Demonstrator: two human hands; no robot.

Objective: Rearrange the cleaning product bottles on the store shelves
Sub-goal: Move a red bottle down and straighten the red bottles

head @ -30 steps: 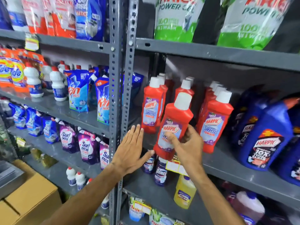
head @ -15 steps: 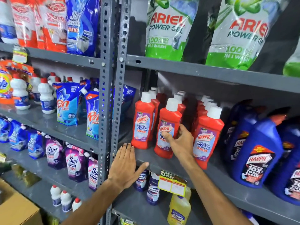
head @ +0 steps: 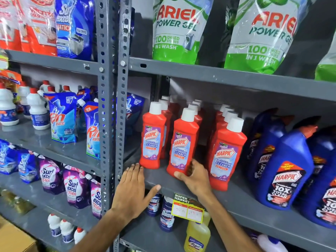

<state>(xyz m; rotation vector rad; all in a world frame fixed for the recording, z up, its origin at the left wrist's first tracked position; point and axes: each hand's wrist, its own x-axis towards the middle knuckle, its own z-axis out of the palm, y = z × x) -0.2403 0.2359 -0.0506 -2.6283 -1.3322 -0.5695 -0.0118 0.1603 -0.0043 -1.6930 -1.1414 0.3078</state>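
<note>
**Right hand grips the base of a red Harpic bottle on the grey shelf**

The left hand (head: 133,190) lies flat and palm-down on the front edge of the grey metal shelf (head: 245,202), fingers spread and holding nothing, thumb angled out to the right along the lip, just beside the slotted upright post (head: 121,106). The right hand (head: 195,177) reaches in from below, wrist bent, thumb across the front of the base of the middle red Harpic bottle (head: 183,144) and fingers curled round its right side, clamped on it.

The racking is grey steel in several tiers. Rin pouches (head: 62,119) and white bottles (head: 37,110) fill the left bay, Ariel pouches (head: 179,30) sit on the tier above, and blue Harpic jugs (head: 289,168) stand at the right. A yellow price tag (head: 188,209) hangs from the shelf lip under the right hand.

The gripped bottle stands at the front of the middle of 3 red rows, long axis near vertical and leaning slightly right, white cap up, label facing outward.
</note>
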